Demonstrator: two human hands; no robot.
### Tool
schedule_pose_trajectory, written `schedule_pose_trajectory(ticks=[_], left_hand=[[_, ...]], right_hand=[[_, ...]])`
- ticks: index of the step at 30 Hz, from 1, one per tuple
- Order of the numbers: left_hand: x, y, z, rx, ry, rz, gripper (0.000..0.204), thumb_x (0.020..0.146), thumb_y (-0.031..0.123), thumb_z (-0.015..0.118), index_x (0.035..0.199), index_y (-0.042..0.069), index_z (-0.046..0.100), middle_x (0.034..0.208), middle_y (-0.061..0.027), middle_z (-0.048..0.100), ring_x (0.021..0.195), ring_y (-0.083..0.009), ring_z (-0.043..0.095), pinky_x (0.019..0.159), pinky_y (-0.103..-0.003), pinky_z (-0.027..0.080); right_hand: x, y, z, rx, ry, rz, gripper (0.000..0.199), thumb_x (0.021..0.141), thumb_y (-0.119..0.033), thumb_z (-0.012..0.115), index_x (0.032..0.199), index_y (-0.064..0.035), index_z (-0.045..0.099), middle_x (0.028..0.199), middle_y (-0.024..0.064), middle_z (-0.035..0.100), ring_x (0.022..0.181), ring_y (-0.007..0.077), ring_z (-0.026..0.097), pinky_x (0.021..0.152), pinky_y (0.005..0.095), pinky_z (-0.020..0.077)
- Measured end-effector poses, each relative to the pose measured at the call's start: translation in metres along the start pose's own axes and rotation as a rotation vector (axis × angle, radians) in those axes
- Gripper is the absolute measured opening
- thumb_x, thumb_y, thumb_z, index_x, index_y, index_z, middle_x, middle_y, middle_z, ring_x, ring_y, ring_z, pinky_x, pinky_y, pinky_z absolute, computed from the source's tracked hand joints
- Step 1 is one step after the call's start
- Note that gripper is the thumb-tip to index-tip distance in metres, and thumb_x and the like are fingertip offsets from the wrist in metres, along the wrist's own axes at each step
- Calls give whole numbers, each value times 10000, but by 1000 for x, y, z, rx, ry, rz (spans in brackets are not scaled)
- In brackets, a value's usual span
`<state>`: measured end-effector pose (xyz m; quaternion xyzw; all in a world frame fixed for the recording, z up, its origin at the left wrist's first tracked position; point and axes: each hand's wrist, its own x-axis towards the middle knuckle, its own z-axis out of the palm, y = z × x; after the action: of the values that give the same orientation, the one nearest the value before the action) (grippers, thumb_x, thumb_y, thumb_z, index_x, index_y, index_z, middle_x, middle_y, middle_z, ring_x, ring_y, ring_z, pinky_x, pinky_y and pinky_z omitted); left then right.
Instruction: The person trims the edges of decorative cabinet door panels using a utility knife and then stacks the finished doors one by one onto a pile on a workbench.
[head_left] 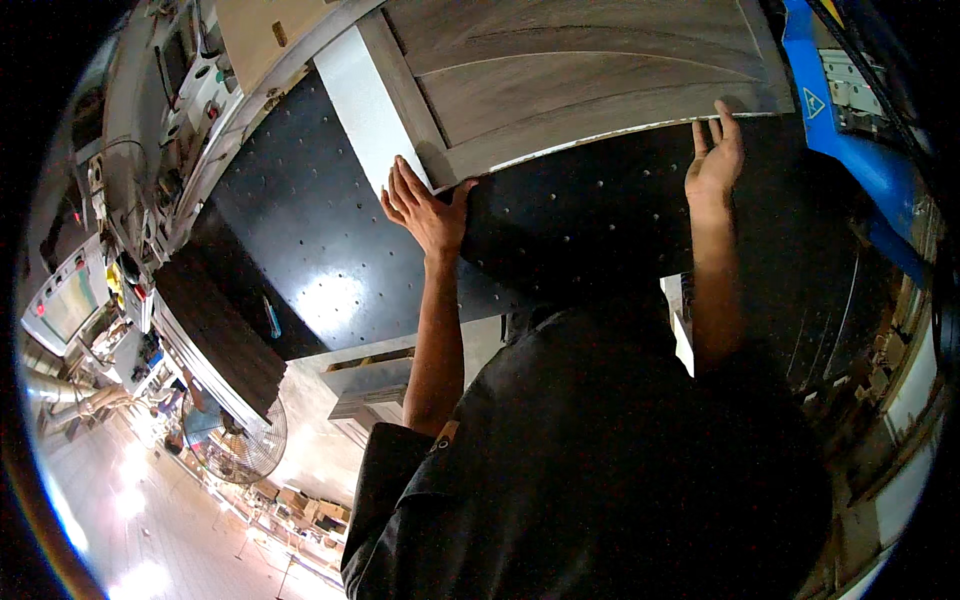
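Note:
A grey-brown wood-grain cabinet door [590,75] with a raised frame lies on a black table dotted with small holes [560,225]. Beside its left end is a flat white board [362,100]. My left hand [432,212] rests at the near left corner of the door, fingers stretched over the white board's end and thumb along the door's near edge. Farther right, my right hand [714,165] has its palm turned up and its fingertips at that same edge. Neither hand is wrapped around anything.
A blue machine part [850,145] with cables stands at the right end of the table. A dark stack of panels [215,330] is at the left, with a light-blue tool [271,316] near it. A round fan [235,440] stands on the floor beyond.

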<state>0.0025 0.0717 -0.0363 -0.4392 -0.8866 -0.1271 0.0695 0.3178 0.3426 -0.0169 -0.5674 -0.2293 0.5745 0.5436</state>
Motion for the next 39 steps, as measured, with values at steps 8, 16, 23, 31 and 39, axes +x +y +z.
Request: schedule_pose_trajectory(ticks=[8, 16, 23, 31, 39], left_hand=[[0, 17, -1, -117, -17, -32, 1198, 737, 577, 914, 1615, -2, 342, 1555, -233, 484, 1461, -416, 416, 1270, -585, 192], [2, 9, 18, -198, 18, -15, 1186, 744, 631, 895, 1589, -32, 392, 1644, -230, 440, 1513, -394, 411, 1286, -570, 165], [7, 17, 18, -394, -10, -78, 1237, 716, 538, 955, 1613, -56, 344, 1585, -278, 481, 1478, -400, 446, 1302, -531, 138], [0, 14, 22, -468, 36, -234, 1282, 664, 460, 1017, 1626, -44, 337, 1526, -270, 524, 1418, -393, 497, 1142, -458, 471], [27, 19, 17, -708, 75, -335, 952, 889, 381, 869, 1594, -48, 395, 1306, -243, 686, 1223, -356, 602, 1090, -453, 454]], right_hand=[[29, -21, -18, -55, -132, -157, 564, 987, -405, 688, 1430, -79, 565, 1500, 94, 521, 1453, 262, 426, 1228, 444, 332], [50, -39, -27, 81, -153, -41, 729, 1000, -480, 642, 1585, -121, 394, 1566, 139, 425, 1492, 325, 352, 1274, 536, 271], [90, -19, -56, -498, -216, -287, 774, 980, -321, 719, 1587, -9, 354, 1603, 194, 420, 1470, 340, 418, 1270, 442, 276], [66, -26, -15, -370, -140, -365, 959, 921, -368, 800, 1596, 88, 295, 1608, 296, 401, 1473, 372, 430, 1215, 450, 344], [35, -44, -16, -887, -138, -813, 670, 951, -340, 794, 1392, 109, 562, 1350, 277, 640, 1259, 416, 608, 1100, 489, 447]])
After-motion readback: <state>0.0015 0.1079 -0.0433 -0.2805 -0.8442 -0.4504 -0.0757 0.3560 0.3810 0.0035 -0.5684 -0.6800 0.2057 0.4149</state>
